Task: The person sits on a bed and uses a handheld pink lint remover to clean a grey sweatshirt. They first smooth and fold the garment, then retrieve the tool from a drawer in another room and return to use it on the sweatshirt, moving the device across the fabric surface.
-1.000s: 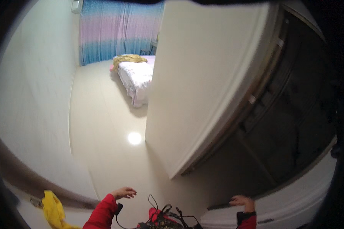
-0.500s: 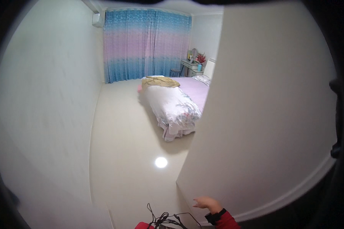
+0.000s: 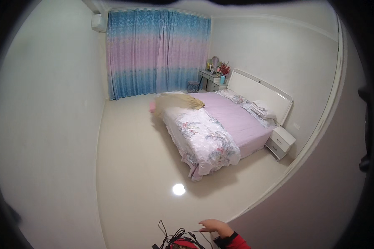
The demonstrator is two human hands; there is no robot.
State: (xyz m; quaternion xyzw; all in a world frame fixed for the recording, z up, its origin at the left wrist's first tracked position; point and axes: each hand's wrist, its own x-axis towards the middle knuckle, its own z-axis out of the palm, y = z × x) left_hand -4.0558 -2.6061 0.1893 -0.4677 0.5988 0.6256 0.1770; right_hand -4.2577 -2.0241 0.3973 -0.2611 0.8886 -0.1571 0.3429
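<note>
Bed (image 3: 237, 133) now unblocked, so approachable — right hand (image 3: 217, 226) near cables (image 3: 180, 233), fingers loosely parted; left hand unseen, can't tell.

My right hand (image 3: 217, 226) at lower edge, right of centre; fingers (image 3: 206, 224) leftward, loosely bent; forearm (image 3: 239, 242) slanting.

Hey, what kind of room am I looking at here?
Most likely a bedroom: there's a wide, lilac-covered bed with a white headboard, a small white two-drawer nightstand beside it, and long blue-and-pink fabric curtains.
</note>
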